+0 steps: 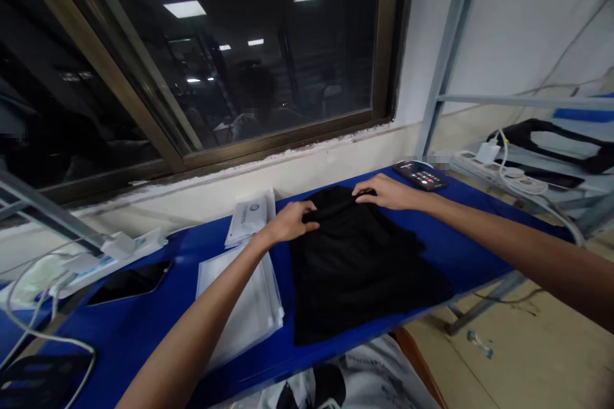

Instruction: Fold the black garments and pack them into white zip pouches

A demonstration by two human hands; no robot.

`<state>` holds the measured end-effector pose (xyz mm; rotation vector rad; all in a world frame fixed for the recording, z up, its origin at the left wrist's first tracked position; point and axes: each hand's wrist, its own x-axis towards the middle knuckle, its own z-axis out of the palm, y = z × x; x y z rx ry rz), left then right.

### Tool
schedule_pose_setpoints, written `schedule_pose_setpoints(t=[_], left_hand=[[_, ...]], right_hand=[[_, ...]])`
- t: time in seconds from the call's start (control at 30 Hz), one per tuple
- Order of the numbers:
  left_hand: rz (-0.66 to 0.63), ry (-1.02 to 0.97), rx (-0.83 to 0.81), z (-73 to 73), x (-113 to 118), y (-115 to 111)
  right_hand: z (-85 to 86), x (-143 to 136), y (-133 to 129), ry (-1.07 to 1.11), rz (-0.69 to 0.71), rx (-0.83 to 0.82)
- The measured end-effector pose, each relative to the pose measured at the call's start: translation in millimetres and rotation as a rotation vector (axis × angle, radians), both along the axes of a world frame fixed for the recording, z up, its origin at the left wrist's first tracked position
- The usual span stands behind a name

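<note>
A black cloth garment (355,262) lies spread on the blue table; its exact kind cannot be made out. My left hand (290,222) rests on its upper left edge, thumb and fingers apart. At its upper right corner, my right hand (384,192) has fingertips and thumb close together on the fabric. Left of the garment are clear zip bags (249,294), partly behind my left forearm. Just beyond them sits a stack of printed white packets (247,220).
A lit phone (421,175) lies at the table's back right. On the left are a dark phone (130,282), a power strip (127,252) and loose white cables. Another power strip (503,172) is on the right, by a metal frame (444,70). A window (249,45) rises behind.
</note>
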<state>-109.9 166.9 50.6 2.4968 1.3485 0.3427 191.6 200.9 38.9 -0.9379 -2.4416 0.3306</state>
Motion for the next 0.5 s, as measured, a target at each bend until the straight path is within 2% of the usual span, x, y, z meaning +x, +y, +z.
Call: schedule_pose_setpoints(t=[0.07,0.1,0.2,0.27,0.37,0.5], left_hand=[[0.072,0.011,0.187,-1.6,0,-11],[0.061,0.047,0.285,-4.3,-1,-20],[-0.146,0.272,0.496,-17.9,-6,-58],[-0.275,0.385,0.540,-28.3,-12,-83],[-0.309,0.427,0.565,-40.2,-14,-107],[-0.279,0.433,0.504,-41.2,-6,-110]], right_hand=[[-0.6,5,-7,-0.044,-0.030,0.152],[-2.7,9,-14,-0.058,-0.034,0.240],[-16.6,26,-49,-0.155,0.042,0.435],[-28.9,38,-75,-0.252,0.126,0.483],[-42.5,47,-100,-0.364,0.171,0.497],[-42.8,39,-98,-0.438,0.109,0.477]])
